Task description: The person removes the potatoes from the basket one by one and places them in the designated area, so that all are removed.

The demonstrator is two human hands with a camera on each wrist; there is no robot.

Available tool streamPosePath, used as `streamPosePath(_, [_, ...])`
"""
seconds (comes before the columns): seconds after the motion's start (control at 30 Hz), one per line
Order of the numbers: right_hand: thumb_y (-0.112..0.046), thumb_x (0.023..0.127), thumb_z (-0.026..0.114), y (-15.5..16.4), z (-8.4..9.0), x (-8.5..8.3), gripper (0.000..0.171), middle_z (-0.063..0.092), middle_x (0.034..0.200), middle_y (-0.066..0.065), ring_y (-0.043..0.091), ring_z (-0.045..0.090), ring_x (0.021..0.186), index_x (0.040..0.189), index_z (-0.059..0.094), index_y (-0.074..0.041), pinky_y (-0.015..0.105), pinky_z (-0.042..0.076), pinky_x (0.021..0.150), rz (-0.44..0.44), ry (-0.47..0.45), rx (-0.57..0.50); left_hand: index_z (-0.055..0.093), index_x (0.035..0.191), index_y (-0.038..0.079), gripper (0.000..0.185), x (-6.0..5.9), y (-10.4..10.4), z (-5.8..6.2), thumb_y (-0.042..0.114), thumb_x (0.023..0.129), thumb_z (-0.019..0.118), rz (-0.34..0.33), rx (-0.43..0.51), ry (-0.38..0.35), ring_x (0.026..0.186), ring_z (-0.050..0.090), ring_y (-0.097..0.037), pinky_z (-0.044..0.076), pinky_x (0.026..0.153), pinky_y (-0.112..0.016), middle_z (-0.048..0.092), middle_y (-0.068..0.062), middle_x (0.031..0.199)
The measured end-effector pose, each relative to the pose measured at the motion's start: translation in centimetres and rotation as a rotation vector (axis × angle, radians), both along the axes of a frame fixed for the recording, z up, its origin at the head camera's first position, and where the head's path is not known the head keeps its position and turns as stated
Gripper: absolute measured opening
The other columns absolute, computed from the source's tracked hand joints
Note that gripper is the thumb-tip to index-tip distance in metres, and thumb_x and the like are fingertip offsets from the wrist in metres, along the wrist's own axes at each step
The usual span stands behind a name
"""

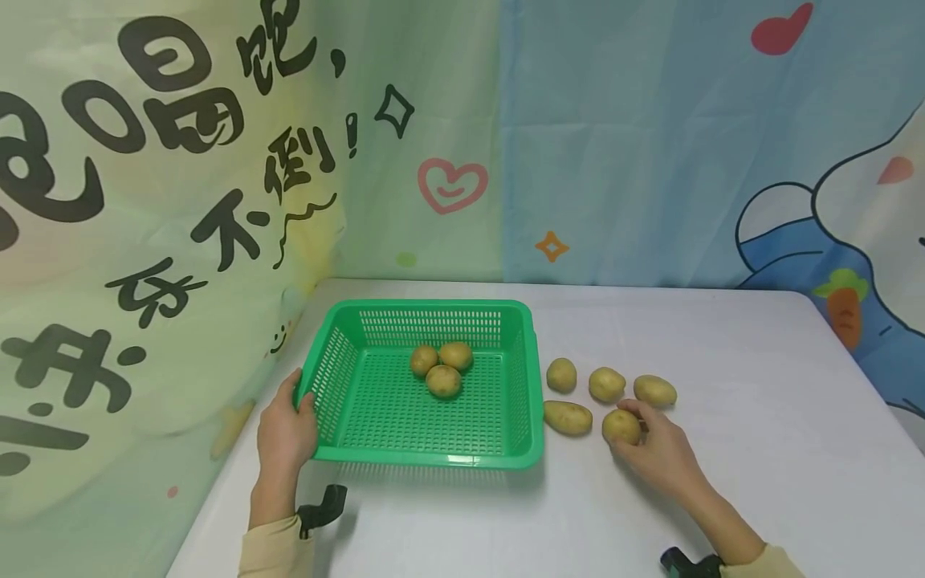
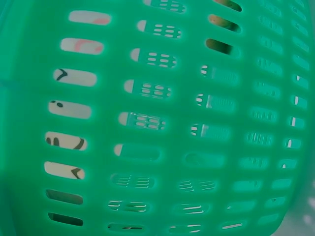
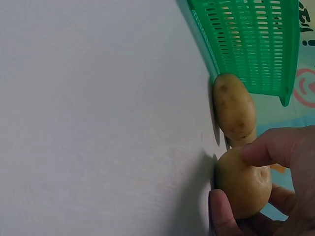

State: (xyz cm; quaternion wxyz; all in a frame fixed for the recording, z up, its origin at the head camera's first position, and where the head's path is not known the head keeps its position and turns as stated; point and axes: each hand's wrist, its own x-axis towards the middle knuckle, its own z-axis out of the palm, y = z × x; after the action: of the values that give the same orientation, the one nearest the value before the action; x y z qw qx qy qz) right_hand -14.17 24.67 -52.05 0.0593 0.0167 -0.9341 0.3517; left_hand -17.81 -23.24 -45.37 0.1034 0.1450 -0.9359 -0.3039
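A green plastic basket [image 1: 412, 433] stands on the white table with three potatoes [image 1: 443, 381] inside, grouped toward its back. My left hand [image 1: 287, 429] grips the basket's left rim, thumb on the inner side. In the left wrist view the slotted basket wall [image 2: 103, 132] fills the picture and hides the hand. To the right of the basket, my right hand [image 1: 661, 449] holds a round potato [image 1: 621, 427] between thumb and fingers. The right wrist view shows those fingers curled round that potato [image 3: 243, 184], low by the tabletop.
An elongated potato [image 1: 568, 418] lies against the basket's right side. Behind it three more potatoes [image 1: 606, 385] sit in a loose row. A printed cloth [image 1: 614, 144] hangs behind the white table [image 1: 780, 417] and along its left side.
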Motion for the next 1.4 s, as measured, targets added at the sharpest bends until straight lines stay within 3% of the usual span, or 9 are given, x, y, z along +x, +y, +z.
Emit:
streamPosePath(0.37, [-0.013,0.076,0.07,0.3,0.1,0.5,0.055,0.051,0.121,0.022,0.04,0.053,0.101,0.125,0.047,-0.001,0.05,0.044,0.078,-0.012,-0.014,-0.066,0.035,0.14,0.01,0.045,0.0,0.0,0.0,0.019,0.096,0.041,0.0,-0.012,0.003,0.087,0.054,-0.034,0.04,0.069,-0.046,0.052,-0.025,0.122])
streamPosePath(0.7, [-0.026,0.083,0.066,1.3,2.1,1.2,0.052,0.05,0.126,0.015,0.036,0.05,0.106,0.126,0.046,-0.005,0.048,0.045,0.076,-0.082,0.024,-0.119,0.033,0.141,0.012,0.046,0.0,0.0,0.3,0.02,0.096,0.041,-0.006,0.01,-0.009,0.087,0.054,-0.034,0.04,0.07,-0.045,0.05,-0.024,0.124])
streamPosePath(0.9, [-0.025,0.086,0.062,0.1,3.5,0.6,0.038,0.056,0.12,0.006,0.027,0.052,0.103,0.12,0.053,-0.011,0.026,0.045,0.076,-0.125,0.078,-0.191,0.032,0.141,0.012,0.047,0.1,-0.1,0.2,0.021,0.096,0.041,-0.006,0.013,-0.021,0.087,0.054,-0.033,0.04,0.07,-0.045,0.05,-0.024,0.125])
streamPosePath(0.97, [-0.024,0.087,0.061,-0.4,3.9,0.2,0.035,0.056,0.119,0.004,0.024,0.053,0.103,0.118,0.055,-0.013,0.024,0.044,0.075,-0.127,0.094,-0.22,0.032,0.141,0.012,0.047,0.1,-0.2,0.1,0.021,0.096,0.041,-0.013,0.014,-0.025,0.088,0.054,-0.033,0.04,0.07,-0.045,0.049,-0.024,0.125])
streamPosePath(1.13, [-0.017,0.087,0.061,-1.9,5.2,-1.0,0.03,0.058,0.115,0.003,0.017,0.054,0.098,0.116,0.057,-0.012,0.033,0.041,0.081,-0.09,0.14,-0.318,0.032,0.141,0.011,0.047,0.1,-0.2,-0.1,0.021,0.096,0.04,-0.015,0.011,-0.024,0.09,0.053,-0.033,0.04,0.071,-0.046,0.049,-0.024,0.126])
streamPosePath(1.23, [-0.016,0.087,0.061,-3.1,6.5,-1.7,0.028,0.059,0.113,0.004,0.014,0.054,0.096,0.114,0.058,-0.01,0.028,0.045,0.079,-0.039,0.158,-0.376,0.034,0.14,0.01,0.046,0.1,-0.2,-0.1,0.019,0.096,0.041,-0.012,0.003,-0.01,0.087,0.053,-0.032,0.04,0.069,-0.044,0.049,-0.023,0.126])
streamPosePath(1.4, [-0.017,0.088,0.059,-5.7,9.0,-3.2,0.027,0.057,0.114,0.003,0.019,0.054,0.099,0.114,0.057,-0.01,0.02,0.047,0.076,0.077,0.113,-0.459,0.035,0.14,0.009,0.045,0.2,-0.1,0.0,0.019,0.096,0.042,-0.009,0.005,0.001,0.083,0.052,-0.029,0.039,0.065,-0.041,0.049,-0.023,0.127])
